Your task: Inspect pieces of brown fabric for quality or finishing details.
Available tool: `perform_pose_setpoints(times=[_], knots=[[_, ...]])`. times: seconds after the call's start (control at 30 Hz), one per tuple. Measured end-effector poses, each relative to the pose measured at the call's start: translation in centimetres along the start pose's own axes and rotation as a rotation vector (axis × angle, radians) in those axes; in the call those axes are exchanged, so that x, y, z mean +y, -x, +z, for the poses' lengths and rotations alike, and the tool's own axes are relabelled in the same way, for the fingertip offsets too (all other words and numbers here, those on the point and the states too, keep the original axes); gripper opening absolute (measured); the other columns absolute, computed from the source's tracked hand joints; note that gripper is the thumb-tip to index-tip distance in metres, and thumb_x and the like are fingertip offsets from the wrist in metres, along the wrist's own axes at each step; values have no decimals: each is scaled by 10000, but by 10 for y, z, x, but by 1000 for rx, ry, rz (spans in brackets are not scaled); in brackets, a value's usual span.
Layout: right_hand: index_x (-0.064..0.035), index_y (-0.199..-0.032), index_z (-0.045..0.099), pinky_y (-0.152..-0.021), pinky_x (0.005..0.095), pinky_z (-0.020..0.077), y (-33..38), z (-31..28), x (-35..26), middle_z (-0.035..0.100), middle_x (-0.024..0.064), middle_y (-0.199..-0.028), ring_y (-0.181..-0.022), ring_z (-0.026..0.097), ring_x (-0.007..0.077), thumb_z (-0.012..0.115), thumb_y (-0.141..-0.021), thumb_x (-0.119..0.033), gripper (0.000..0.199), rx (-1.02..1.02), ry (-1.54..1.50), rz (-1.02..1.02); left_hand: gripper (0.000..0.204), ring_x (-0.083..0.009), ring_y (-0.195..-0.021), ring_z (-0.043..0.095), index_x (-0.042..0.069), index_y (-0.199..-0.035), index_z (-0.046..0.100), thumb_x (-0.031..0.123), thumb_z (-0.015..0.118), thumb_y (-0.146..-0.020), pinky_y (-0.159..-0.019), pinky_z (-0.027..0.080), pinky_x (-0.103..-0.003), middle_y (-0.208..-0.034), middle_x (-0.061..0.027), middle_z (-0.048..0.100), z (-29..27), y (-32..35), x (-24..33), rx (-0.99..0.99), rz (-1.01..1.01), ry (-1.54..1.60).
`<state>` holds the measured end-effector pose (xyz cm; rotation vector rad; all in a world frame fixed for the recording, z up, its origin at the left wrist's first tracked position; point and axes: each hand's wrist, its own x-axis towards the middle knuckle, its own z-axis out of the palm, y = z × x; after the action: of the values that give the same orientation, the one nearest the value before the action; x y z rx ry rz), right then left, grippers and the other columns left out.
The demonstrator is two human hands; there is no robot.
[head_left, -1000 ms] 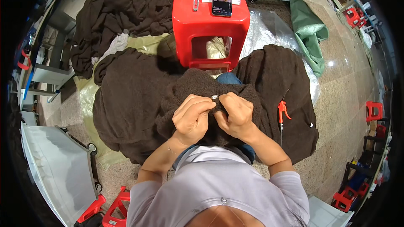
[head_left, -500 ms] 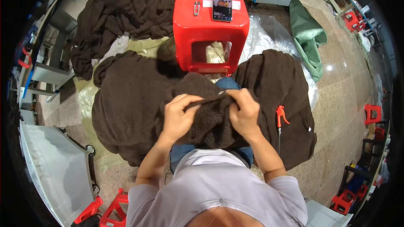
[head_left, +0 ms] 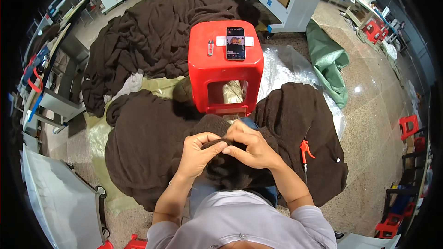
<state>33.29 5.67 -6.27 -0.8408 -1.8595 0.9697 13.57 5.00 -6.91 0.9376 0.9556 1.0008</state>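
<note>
Across my lap lies dark brown knitted fabric, gathered up between my two hands. My left hand pinches a folded edge of it between thumb and fingers. Right beside it my right hand is closed on the same edge, the two thumbs almost touching. What exactly sits between the right fingertips is hidden. Beyond my hands stands a red plastic stool. On its top lie a phone with a lit screen and small thread snips.
Brown fabric heaps lie left, right and far left. A red air blow gun rests on the right heap. Plastic sheeting and a green sheet cover floor behind. A white wheeled cart stands at left.
My right hand has moved left, in against my left hand, along the fabric edge. The whole view has tilted up, so the stool and heaps appear lower.
</note>
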Motion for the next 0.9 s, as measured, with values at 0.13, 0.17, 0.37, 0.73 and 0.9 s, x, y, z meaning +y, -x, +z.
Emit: perform_pose_setpoints(times=[0.13, 0.17, 0.37, 0.73, 0.9], knots=[[8, -861, 641, -645, 332, 432, 4, -1, 14, 552, 86, -780, -713, 540, 220, 684, -869, -66, 86, 9, -64, -7, 98, -60, -772, 619, -4, -903, 691, -7, 747, -822, -694, 505, -199, -837, -18, 685, -8, -5, -7, -112, -72, 74], [0, -850, 642, -616, 334, 429, 6, 0, 14, 529, 85, -749, -674, 531, 225, 680, -869, -71, 83, 42, -52, -2, 95, -61, -773, 620, -6, -902, 691, -7, 744, -823, -694, 498, -197, -839, -20, 686, -9, -6, -10, -146, -85, 23], [11, -822, 623, -574, 312, 423, 9, 22, 8, 525, 88, -735, -633, 531, 213, 672, -847, 11, 55, 250, 134, -13, 70, -65, -786, 628, -3, -907, 692, -21, 713, -842, -718, 495, -195, -868, -34, 695, -6, -13, -24, -73, -3, 82], [10, -864, 630, -577, 314, 445, 8, 29, 11, 575, 94, -760, -643, 554, 222, 702, -810, 41, 95, 409, 219, -63, 75, -76, -771, 635, -19, -940, 703, 14, 672, -880, -726, 506, -211, -875, -33, 699, -6, -11, -34, -160, -55, 66], [10, -865, 638, -601, 310, 458, 8, 30, 13, 597, 101, -765, -662, 567, 223, 710, -807, 34, 96, 382, 170, -49, 88, -86, -794, 637, -22, -954, 702, 30, 685, -886, -748, 504, -217, -896, -47, 706, 2, -10, -36, -4, 57, 113]])
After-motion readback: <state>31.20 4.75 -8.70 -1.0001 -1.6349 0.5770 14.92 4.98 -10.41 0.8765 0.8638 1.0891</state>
